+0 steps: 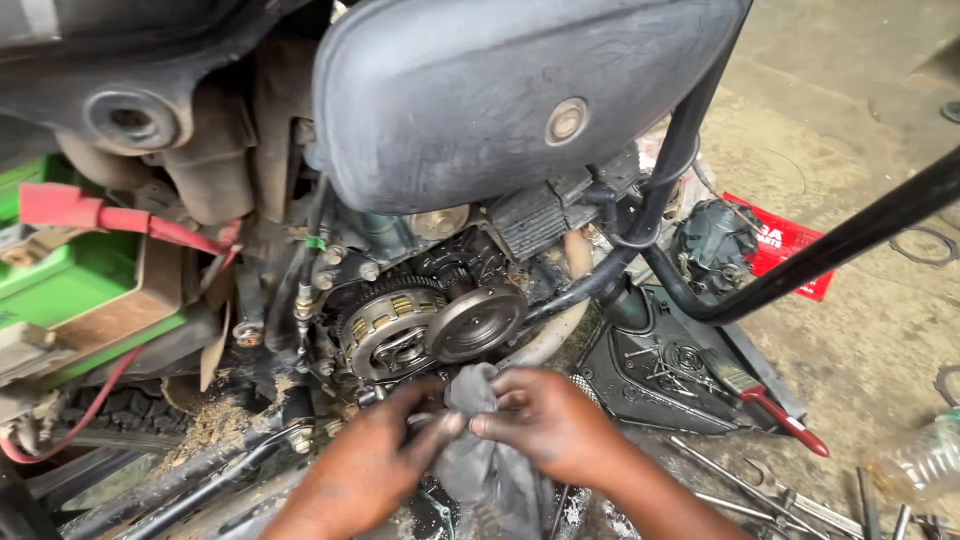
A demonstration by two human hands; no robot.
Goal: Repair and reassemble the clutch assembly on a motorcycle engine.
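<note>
Your left hand (370, 465) and right hand (545, 425) meet low in view, both grasping a crumpled dark grey cloth rag (480, 440). It is pinched between your right fingers (500, 425) and left fingers (435, 430), bunched just below the engine. Right of your wrist, steel spanners (760, 490) and a red-handled tool (785, 420) lie on the concrete floor (860, 340). Just above the rag sits the exposed round metal clutch assembly (430, 320), under a grey plastic side panel (500, 90).
</note>
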